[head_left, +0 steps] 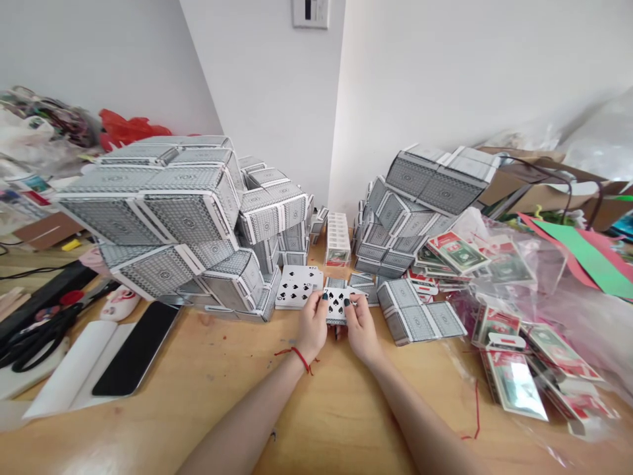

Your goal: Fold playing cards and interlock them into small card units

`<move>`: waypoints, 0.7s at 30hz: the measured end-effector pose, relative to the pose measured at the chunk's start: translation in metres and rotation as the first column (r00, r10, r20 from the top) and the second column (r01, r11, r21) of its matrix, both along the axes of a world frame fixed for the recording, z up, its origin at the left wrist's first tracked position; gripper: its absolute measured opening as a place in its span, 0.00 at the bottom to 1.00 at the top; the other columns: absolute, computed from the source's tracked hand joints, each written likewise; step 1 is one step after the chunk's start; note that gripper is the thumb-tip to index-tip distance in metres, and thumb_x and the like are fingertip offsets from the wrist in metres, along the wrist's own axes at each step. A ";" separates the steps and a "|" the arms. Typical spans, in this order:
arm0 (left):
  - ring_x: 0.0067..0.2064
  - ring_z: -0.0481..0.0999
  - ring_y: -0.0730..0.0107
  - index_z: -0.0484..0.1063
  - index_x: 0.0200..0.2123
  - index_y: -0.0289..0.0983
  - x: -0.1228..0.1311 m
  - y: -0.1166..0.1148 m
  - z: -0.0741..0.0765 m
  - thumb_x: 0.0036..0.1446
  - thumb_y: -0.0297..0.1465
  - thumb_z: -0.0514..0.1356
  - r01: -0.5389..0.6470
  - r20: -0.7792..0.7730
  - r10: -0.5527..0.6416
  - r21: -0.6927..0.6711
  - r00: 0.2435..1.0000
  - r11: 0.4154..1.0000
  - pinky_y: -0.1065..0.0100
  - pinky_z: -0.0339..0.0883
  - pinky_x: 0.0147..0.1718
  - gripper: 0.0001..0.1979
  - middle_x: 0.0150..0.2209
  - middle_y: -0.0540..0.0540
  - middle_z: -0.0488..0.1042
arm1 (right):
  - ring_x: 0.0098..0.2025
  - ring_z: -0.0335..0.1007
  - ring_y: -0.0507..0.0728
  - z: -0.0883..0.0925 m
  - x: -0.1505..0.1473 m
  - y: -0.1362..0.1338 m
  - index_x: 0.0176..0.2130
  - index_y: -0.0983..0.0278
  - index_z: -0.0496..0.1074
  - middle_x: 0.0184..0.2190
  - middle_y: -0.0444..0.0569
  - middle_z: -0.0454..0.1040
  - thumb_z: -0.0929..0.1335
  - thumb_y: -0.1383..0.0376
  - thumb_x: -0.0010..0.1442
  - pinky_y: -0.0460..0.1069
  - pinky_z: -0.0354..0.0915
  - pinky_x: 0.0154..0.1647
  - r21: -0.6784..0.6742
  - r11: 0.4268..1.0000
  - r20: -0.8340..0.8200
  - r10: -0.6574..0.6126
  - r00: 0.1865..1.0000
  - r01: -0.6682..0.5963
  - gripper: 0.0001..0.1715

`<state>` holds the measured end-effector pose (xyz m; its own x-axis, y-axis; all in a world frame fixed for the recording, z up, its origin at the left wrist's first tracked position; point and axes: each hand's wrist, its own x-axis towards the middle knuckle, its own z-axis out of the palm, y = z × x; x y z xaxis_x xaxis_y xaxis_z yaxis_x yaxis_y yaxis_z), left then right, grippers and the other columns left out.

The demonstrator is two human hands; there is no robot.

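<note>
Both of my hands meet at the middle of a wooden table [326, 409]. My left hand [312, 324] and my right hand [360, 326] are closed together on a face-up spade playing card [337, 303], each pinching one side. A red string is tied round my left wrist. Just beyond my left hand lies another face-up spade card [295, 287]. Grey-backed cards folded into blocks [415, 319] lie right of my right hand.
A big structure of folded grey-backed cards [173, 218] rises at the left, and a smaller one [420, 198] at the right. Red and green card boxes [514, 376] in plastic wrap spread at the right. A black phone [136, 348], scissors [34, 336] and paper lie left.
</note>
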<state>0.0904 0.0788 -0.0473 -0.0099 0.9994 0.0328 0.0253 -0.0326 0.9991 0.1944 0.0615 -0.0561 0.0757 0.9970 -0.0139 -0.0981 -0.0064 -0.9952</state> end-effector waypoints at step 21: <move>0.19 0.63 0.78 0.62 0.31 0.37 0.001 -0.003 0.013 0.53 0.30 0.48 -0.007 0.120 0.015 -0.072 0.993 0.997 0.77 0.57 0.15 0.05 0.21 0.54 0.63 | 0.11 0.56 0.48 0.010 -0.002 0.000 0.39 0.59 0.56 0.16 0.35 0.60 0.59 0.60 0.56 0.42 0.54 0.08 -0.049 0.997 -0.124 0.055 0.991 -0.062 0.09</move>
